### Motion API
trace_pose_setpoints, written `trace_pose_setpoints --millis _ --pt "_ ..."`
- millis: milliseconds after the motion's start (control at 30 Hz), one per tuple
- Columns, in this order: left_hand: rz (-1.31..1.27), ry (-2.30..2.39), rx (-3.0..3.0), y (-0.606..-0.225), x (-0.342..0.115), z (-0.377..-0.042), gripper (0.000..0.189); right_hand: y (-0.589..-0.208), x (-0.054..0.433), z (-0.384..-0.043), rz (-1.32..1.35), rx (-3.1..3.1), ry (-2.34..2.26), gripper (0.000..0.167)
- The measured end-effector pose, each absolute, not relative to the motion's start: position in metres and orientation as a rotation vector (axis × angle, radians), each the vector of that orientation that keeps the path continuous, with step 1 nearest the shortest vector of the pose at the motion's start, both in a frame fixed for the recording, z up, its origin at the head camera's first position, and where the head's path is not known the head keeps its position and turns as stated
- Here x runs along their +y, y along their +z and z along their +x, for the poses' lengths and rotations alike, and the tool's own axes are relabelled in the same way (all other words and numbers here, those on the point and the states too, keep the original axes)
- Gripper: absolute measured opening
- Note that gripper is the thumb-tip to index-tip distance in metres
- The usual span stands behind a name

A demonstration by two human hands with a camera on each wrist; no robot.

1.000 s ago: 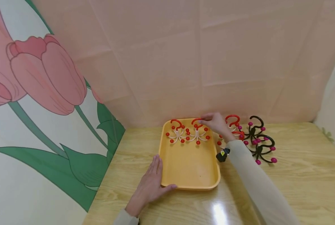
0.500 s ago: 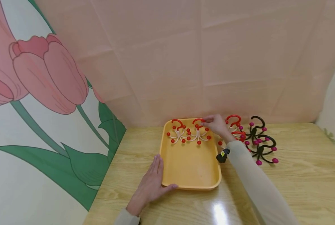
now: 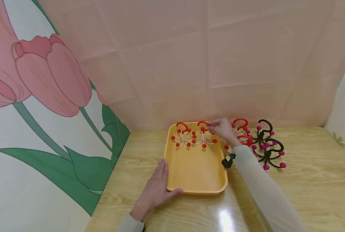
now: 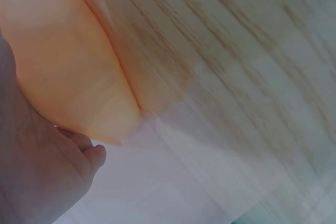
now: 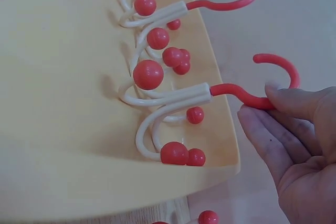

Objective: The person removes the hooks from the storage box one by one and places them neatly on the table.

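Barely moved, our right hand (image 3: 223, 131) pinches 1 red-hooked hanger (image 5: 191, 94) at the tray's (image 3: 195, 167) far edge.
Our straight-fingered left hand (image 3: 155, 191) touches its near-left corner.

So the desk (image 3: 314, 170) is light wood-look with streaky grain, and it's pushed up against a dusty pink backdrop (image 3: 166, 58) with fold creases all over it. On the left there's a white panel (image 3: 39, 199) with huge pink tulips (image 3: 55, 75) and chunky green leaves (image 3: 85, 170). Pale panel (image 3: 344, 112) on the right too, kinda cut off. Bright white glare (image 3: 226, 220) near the front edge of the view.
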State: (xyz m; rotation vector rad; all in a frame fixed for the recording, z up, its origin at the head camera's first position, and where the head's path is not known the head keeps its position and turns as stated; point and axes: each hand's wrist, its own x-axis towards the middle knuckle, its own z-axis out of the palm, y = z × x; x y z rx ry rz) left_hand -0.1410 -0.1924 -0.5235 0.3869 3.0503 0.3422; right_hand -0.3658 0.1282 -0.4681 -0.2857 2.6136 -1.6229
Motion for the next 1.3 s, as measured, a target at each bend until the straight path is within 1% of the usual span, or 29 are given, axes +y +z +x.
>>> trace_pose_setpoints --millis 167,400,667,1000,1300 --pt "0.412 0.353 3.053 -0.524 -0.192 -0.141 0.126 -0.47 0.128 -0.366 -0.279 2.61 -1.624 0.03" --pt "0.431 0.333 3.073 -0.523 -0.192 -0.142 0.125 -0.468 0.13 -0.365 -0.247 2.622 -1.61 0.028" --pt "0.442 0.346 3.065 -0.524 -0.192 -0.143 0.126 -0.462 0.133 -0.362 -0.284 2.684 -1.619 0.028" --pt "0.428 0.337 3.067 -0.525 -0.194 -0.143 0.127 -0.433 0.133 -0.343 -0.229 2.687 -1.64 0.027" --pt "0.406 0.346 3.058 -0.525 -0.193 -0.142 0.128 -0.408 0.137 -0.324 -0.328 2.724 -1.679 0.027"
